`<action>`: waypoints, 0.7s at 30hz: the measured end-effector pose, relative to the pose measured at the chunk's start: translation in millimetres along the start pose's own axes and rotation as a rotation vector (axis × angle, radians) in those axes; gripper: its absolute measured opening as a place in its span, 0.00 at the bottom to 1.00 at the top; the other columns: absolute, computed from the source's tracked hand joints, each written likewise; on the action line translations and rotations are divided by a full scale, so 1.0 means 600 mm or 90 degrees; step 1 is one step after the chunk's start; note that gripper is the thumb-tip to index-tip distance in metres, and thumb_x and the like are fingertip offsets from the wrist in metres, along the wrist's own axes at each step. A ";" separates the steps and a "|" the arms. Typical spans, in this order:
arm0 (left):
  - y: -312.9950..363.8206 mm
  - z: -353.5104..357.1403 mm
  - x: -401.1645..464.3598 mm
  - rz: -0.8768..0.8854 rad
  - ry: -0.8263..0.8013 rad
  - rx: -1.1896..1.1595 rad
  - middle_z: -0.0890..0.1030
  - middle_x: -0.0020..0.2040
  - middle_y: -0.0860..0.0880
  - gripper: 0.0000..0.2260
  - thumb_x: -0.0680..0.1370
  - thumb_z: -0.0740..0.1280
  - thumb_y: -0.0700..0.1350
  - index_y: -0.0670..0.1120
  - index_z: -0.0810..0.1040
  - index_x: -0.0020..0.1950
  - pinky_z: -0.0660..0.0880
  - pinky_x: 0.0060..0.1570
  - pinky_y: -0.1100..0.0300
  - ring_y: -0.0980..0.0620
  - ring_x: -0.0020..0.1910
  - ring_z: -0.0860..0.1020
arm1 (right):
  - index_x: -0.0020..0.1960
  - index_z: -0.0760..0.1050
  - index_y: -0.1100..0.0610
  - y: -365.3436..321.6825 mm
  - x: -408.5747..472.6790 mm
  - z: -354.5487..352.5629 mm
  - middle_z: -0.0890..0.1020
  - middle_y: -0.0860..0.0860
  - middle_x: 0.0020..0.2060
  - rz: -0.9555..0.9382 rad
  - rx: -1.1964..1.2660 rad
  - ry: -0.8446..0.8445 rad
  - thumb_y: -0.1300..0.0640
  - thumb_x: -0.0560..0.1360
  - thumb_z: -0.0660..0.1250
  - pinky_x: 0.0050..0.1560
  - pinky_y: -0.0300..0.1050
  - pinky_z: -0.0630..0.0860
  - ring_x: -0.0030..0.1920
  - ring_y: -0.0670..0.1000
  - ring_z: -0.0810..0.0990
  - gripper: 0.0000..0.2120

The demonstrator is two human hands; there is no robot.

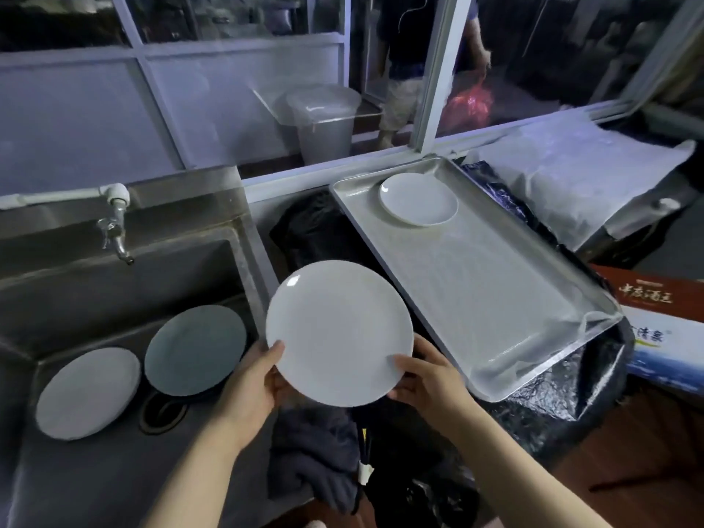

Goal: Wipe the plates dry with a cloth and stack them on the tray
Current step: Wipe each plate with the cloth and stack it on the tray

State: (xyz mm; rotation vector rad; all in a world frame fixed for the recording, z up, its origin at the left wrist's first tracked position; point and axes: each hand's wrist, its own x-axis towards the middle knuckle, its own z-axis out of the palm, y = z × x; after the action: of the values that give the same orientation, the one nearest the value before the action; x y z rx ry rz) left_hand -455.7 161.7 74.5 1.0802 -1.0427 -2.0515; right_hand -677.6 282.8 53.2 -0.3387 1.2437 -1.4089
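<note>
A large white plate (339,333) is held up in the air between the sink (114,283) and the metal tray (495,299), tilted so its face turns toward the camera, which I judge lets the person check it before it goes down; the left hand (251,390) grips its lower left rim, thumb laid over the face and the fingers hidden behind it; the right hand (430,383) grips the lower right rim the same way, thumb on the front and fingers curled under; neither hand is spread flat, and neither holds a cloth. A dark cloth (316,463) lies crumpled on the counter just below the plate, within easy reach, so whether this plate is already wiped cannot be told; its surface looks matte with one small glint near the top left. On the tray a smaller white plate (419,200) sits alone at the far end, and the rest of the tray floor is bare, so the stack is barely begun. In the sink basin two more plates wait: a pale plate (87,392) at the left and a grey-blue plate (196,348) beside it, the latter over the drain (160,413); a tap (114,230) juts from the back wall above them.
</note>
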 end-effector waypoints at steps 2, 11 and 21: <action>0.003 0.002 0.025 0.015 0.013 0.036 0.85 0.46 0.50 0.12 0.82 0.59 0.46 0.50 0.75 0.63 0.79 0.43 0.55 0.52 0.42 0.84 | 0.61 0.77 0.53 -0.008 0.008 -0.021 0.83 0.55 0.42 -0.019 0.030 0.049 0.67 0.74 0.65 0.34 0.46 0.78 0.34 0.54 0.80 0.18; 0.016 0.032 0.098 0.014 0.024 0.121 0.83 0.58 0.46 0.13 0.83 0.58 0.46 0.48 0.75 0.65 0.75 0.55 0.49 0.46 0.56 0.82 | 0.62 0.75 0.51 -0.099 0.072 -0.132 0.84 0.53 0.50 -0.099 0.180 0.152 0.67 0.77 0.61 0.40 0.44 0.81 0.42 0.56 0.85 0.18; -0.011 0.144 0.167 0.036 0.157 0.113 0.84 0.57 0.46 0.12 0.81 0.60 0.45 0.49 0.76 0.63 0.75 0.53 0.51 0.47 0.55 0.82 | 0.62 0.73 0.56 -0.225 0.241 -0.262 0.85 0.56 0.46 -0.082 0.198 0.178 0.69 0.76 0.61 0.38 0.43 0.80 0.40 0.58 0.85 0.17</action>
State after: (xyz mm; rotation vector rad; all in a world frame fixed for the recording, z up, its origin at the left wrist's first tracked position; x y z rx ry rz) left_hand -580.5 119.1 61.0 1.3398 -1.1285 -1.7528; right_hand -916.4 203.0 37.0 -0.0076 1.2154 -1.7777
